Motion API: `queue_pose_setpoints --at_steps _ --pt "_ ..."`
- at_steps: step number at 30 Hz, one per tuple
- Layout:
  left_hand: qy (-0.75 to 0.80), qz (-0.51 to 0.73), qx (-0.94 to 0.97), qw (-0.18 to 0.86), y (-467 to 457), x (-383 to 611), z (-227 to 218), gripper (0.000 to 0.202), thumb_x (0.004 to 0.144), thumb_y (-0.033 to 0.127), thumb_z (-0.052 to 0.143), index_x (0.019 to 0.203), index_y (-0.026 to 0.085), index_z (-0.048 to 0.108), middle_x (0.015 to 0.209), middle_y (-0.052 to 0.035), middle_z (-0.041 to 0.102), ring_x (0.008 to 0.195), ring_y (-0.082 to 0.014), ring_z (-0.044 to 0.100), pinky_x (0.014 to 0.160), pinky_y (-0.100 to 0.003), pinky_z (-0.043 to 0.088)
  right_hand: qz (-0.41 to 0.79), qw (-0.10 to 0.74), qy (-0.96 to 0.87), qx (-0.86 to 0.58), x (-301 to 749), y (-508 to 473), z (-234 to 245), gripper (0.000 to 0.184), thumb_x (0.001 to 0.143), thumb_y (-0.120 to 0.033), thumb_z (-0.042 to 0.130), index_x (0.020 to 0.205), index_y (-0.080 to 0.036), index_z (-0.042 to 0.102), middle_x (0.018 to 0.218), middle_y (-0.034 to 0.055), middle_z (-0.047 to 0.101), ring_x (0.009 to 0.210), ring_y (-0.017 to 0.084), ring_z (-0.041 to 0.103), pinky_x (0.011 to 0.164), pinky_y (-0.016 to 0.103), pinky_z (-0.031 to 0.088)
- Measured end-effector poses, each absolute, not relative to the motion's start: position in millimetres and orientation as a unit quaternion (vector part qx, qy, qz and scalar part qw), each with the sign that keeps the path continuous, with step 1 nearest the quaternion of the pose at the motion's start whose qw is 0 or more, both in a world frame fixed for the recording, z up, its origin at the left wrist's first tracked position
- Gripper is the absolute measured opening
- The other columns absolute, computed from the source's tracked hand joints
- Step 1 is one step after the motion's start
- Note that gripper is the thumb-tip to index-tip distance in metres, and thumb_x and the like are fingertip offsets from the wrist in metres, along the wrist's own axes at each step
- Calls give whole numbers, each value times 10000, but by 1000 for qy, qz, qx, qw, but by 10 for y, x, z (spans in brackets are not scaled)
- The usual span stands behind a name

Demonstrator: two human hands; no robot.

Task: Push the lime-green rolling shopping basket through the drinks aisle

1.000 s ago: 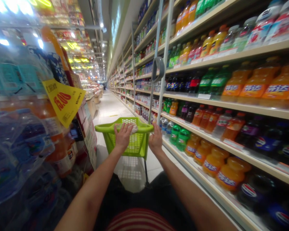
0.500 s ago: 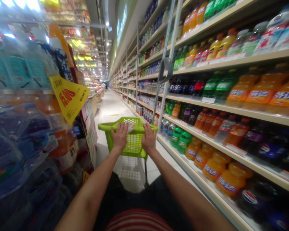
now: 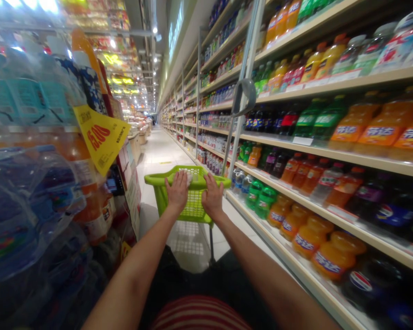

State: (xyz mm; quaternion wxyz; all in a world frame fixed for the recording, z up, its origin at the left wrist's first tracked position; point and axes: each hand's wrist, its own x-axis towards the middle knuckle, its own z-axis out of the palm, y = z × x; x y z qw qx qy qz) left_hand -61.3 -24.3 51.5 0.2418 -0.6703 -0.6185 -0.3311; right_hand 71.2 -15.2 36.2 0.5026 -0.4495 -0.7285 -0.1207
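A lime-green shopping cart (image 3: 157, 196) with a slatted basket is directly in front of me. My left hand (image 3: 177, 191) lies over the left part of its handle, thumb apart at the side. My right hand (image 3: 213, 196) rests over the same handle further right, its fingers bent loosely across the bar. Both palms face down, and the undersides of the fingers are hidden. Something white and crumpled (image 3: 189, 177) shows beside my left fingers; I cannot tell what it is.
Tall shelves (image 3: 330, 151) of bottled drinks run along the right. Stacked wrapped bottles (image 3: 20, 201) and a yellow price sign (image 3: 101, 137) stand close on the left. A grey ring on a pole (image 3: 244, 97) juts from the shelving. A pale tiled aisle (image 3: 154, 146) stretches ahead.
The cart and my left hand sit slightly further right in view. The shelves and price sign have shifted slightly right as well. Both hands remain on the handle.
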Motion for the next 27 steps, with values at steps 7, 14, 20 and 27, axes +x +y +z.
queue_pose_setpoints --at_steps 7,14,20,27 --pt "-642 -366 -625 253 -285 -1032 512 446 871 147 327 1305 195 419 1358 -96 449 1295 -211 351 1083 -565 26 -132 492 -722 -468 801 -90 404 573 744 -89 331 1314 -138 376 1374 132 407 1285 209 340 1056 492 169" --pt "-608 -343 -673 244 -238 -731 549 421 879 163 316 1270 213 464 1369 -84 432 1283 -202 373 1084 -555 89 -105 455 -745 -477 721 -55 411 610 718 -78 349 1324 -141 368 1354 116 444 1257 214 380 1059 523 132" --pt "-565 -347 -705 254 -198 -742 514 405 883 169 326 1247 238 489 1347 -73 463 1266 -202 396 1088 -551 25 -98 435 -761 -471 783 -72 384 605 726 -87 359 1329 -141 363 1311 125 491 1233 217 412 1050 560 108" --pt "-617 -374 -643 257 -235 -1014 523 416 873 136 323 1252 211 475 1333 -87 481 1246 -208 421 1076 -573 -18 -95 443 -754 -476 761 -93 379 614 732 -80 352 1342 -149 348 1320 114 484 1231 218 414 1051 555 114"
